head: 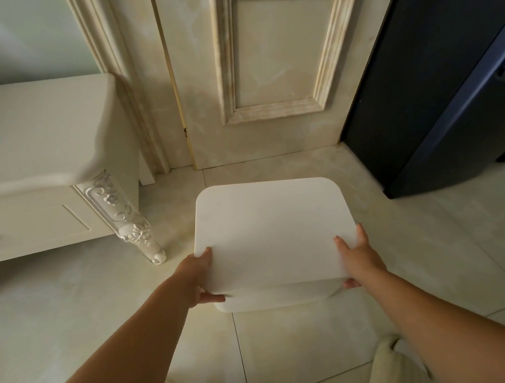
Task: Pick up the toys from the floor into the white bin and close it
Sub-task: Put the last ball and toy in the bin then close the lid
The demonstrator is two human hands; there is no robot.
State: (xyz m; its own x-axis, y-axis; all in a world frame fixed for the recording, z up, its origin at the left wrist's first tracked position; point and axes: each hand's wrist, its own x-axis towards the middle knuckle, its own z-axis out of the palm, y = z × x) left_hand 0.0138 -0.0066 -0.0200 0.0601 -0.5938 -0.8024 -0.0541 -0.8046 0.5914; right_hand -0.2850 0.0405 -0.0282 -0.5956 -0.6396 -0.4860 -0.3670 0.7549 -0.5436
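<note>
Overhead, a head-worn view looks down on a pale tiled floor [288, 354] in front of a cream panelled door [266, 69], with a carved white cabinet [32, 178] to the left and a dark blue appliance [433, 86] to the right. At centre sits the white bin [271, 298], almost wholly hidden beneath its flat white lid [274, 235], which is held just over it and looks tilted, the near edge lifted off the rim. The left hand [199, 278] pinches the lid's near left corner, thumb on top and fingers curled beneath; the right hand [360, 258] has the same closed grip on the near right corner. No toys show on the visible floor, so they are probably inside already, though the bin's contents cannot be seen. The likely trouble from here is misalignment: the lid appears shifted away from the person, so pressing down now could leave one corner riding on the rim rather than seated. Fingers tucked under the near edge could also be nipped, or keep that edge propped open, unless they slide clear first.
</note>
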